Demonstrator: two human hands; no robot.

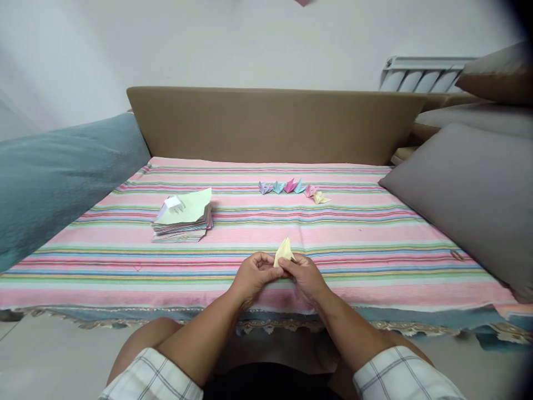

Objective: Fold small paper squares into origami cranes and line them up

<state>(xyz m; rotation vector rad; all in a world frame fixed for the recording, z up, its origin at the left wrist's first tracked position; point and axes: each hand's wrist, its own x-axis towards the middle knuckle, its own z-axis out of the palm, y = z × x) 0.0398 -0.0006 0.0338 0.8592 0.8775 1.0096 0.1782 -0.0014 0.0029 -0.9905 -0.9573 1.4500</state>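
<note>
A pale yellow folded paper (284,251) stands pointed end up between my two hands, above the near part of the striped cloth. My right hand (306,276) pinches its lower right side, thumb in front. On the other side, my left hand (255,276) closes its fingers on the paper's lower left edge, the thumb near the bottom. Fingertips hide the lower part of the paper. Beyond the hands lies a row of several small folded paper cranes (290,186) in purple, blue, pink and yellow.
To the left stands a stack of coloured paper sheets (183,229), with a small white block (174,203) on top. A striped cloth (104,250) covers the seat. Grey cushions (466,194) lean at right, a blue-covered armrest (70,172) at left, a brown backrest (270,125) behind.
</note>
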